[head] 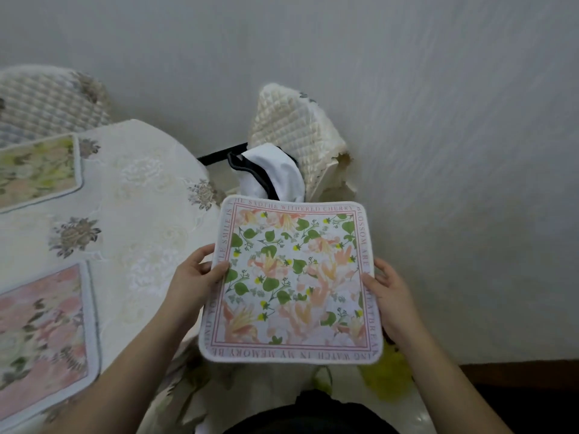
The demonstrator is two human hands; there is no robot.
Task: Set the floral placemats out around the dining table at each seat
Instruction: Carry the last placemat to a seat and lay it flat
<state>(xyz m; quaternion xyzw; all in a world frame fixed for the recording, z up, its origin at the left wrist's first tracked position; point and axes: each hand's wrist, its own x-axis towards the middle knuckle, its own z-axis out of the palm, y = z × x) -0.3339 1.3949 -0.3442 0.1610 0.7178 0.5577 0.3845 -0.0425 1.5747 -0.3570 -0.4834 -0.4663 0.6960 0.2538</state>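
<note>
Floral placemat (293,280) held in the air beside the table (141,195), left hand (195,274) and right hand (393,296) pinching opposite edges; border lettering legible: "THE WITHERED CHERRY BLOSSOM", "IN MY MEMORY"; two placemats (40,333) already laid.

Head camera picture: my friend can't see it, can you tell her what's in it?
Two hands, left hand and right hand, hold a square floral placemat by its sides, in the air beside the dining table. Two more placemats, pink placemat and yellow-green placemat, already lie on the table.
</note>
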